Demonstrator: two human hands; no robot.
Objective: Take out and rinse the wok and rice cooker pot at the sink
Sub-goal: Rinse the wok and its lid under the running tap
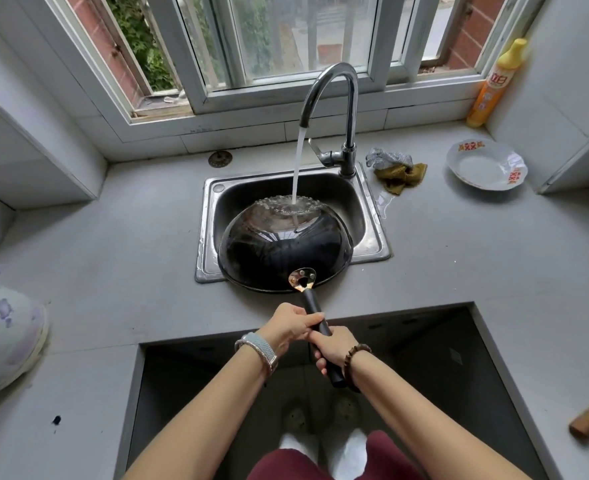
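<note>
The grey countertop wraps around a steel sink set at 12 o'clock from the person. A black wok lies upside down over the sink, its near rim overhanging the sink's front edge. Water from the curved faucet strikes the wok's upturned bottom near its far side and spreads outward. The wok's dark handle runs toward 6 o'clock, off the counter's edge. The left hand is clenched around the handle's upper part; the right hand grips it lower down, just behind the left, so the wok sits at 12 o'clock from both fists. At 2 o'clock lie a white plate and crumpled cloths, with a yellow detergent bottle beyond.
</note>
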